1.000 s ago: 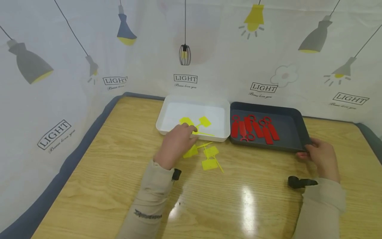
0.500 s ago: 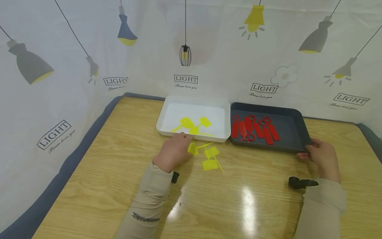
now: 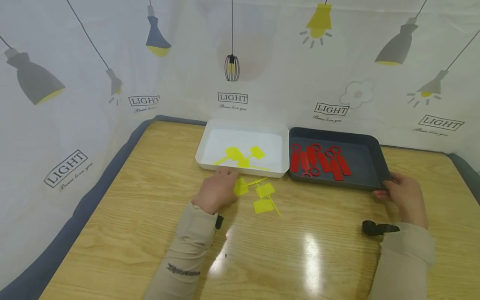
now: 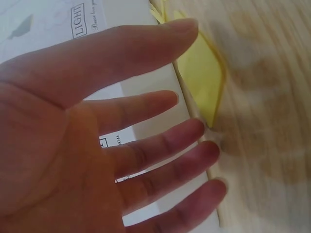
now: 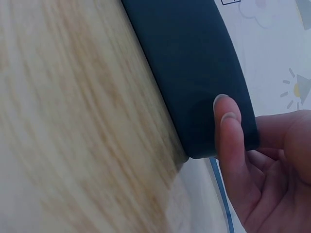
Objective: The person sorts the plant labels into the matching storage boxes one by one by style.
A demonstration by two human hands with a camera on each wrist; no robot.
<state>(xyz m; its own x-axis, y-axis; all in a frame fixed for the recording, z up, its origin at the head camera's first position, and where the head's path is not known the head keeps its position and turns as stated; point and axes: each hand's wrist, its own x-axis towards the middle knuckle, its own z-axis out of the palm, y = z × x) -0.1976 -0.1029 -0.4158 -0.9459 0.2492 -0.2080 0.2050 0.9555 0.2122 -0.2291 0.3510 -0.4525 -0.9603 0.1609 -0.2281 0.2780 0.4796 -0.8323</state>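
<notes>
In the head view my left hand (image 3: 217, 189) is low at the front wall of a white tray (image 3: 200, 160), beside a yellow flag-shaped cable-tie tag (image 3: 241, 187). The left wrist view shows its fingers extended and apart, the thumb overlapping that tag's plate (image 4: 201, 73). My right hand (image 3: 406, 198) grips the front right corner of a dark grey tray (image 3: 363, 166), thumb on one side of the wall and fingertips (image 5: 228, 131) on the other. Several yellow tags (image 3: 235, 154) lie inside the white tray. Red tags with ring ends (image 3: 322, 160) lie in the dark tray.
More yellow tags (image 3: 263, 206) lie overlapping on the wooden table (image 3: 277, 258) in front of the white tray. The two trays stand side by side near the back edge. Behind them hangs a cloth (image 3: 277, 83) printed with lamps.
My left hand has drawn back from over the white tray's front edge to the yellow tag on the table, uncovering the tags inside. The right hand has kept its grip on the dark tray.
</notes>
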